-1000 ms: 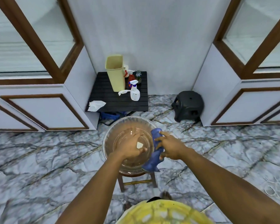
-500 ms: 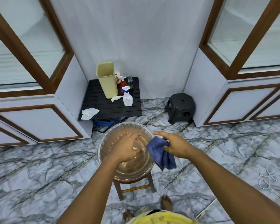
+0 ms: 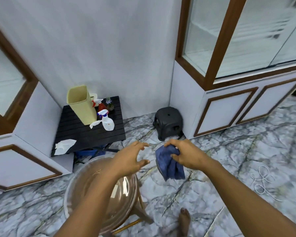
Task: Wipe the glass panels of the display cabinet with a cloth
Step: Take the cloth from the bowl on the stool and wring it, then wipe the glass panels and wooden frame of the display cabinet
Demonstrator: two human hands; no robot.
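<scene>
The right hand (image 3: 188, 156) is gripping the hanging blue cloth (image 3: 171, 166); the left hand (image 3: 130, 161) is holding its fingers (image 3: 140, 145) wide, empty. The glass panel (image 3: 256, 36) is standing far right, nearer the right hand.

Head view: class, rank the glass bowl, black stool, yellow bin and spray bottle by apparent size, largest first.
1. Glass bowl, though it is nearest the camera.
2. Black stool and yellow bin: too alike to rank.
3. Spray bottle.
</scene>
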